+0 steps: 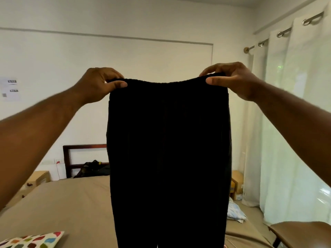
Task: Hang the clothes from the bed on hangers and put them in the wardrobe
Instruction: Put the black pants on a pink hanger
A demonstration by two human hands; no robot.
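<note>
Left hand (97, 85) and right hand (231, 80) each pinch a waistband corner of the black trousers (168, 149), held level above the bed (62, 203), long axis hanging straight down, both hands equally near.

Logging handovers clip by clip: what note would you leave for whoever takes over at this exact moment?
Left hand: grip pinched on the top left corner of the black fabric trousers.
Right hand: grip pinched on the top right corner.
The trousers hang spread out in the air above the tan-sheeted bed.
Done: trousers lifted off the bed; not on a hanger.
Left: hang them and put them away. No hanger or wardrobe is in view. A dark heap by the headboard and a pale blue cloth at the bed's right side may be more clothes.
</note>
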